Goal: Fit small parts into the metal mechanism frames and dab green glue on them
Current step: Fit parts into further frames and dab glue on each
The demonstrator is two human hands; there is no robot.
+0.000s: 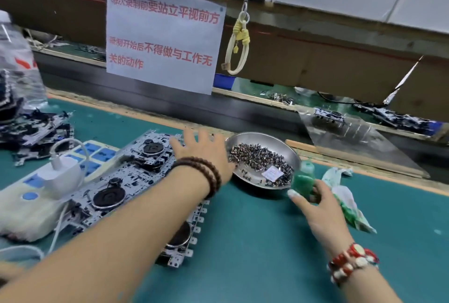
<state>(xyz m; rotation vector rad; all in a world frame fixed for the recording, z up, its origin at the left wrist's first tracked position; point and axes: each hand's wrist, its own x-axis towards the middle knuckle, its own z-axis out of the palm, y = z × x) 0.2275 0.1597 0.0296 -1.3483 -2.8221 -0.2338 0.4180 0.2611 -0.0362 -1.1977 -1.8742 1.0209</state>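
A row of metal mechanism frames (136, 169) lies diagonally on the green mat. My left hand (201, 154) stretches over their far end with its fingers spread and straight, beside a steel dish (286, 149) of several small metal parts (257, 157). A small green glue bottle (303, 178) stands just right of the dish. My right hand (318, 205) is at the bottle, thumb and fingers around its lower part. A white packet (272, 172) lies in the dish.
A white power strip with a charger (58, 176) sits left of the frames. More frames are piled at far left (29, 130). A glue-stained rag (345, 195) lies right of the bottle. A paper notice (162, 35) hangs above a wooden ledge behind.
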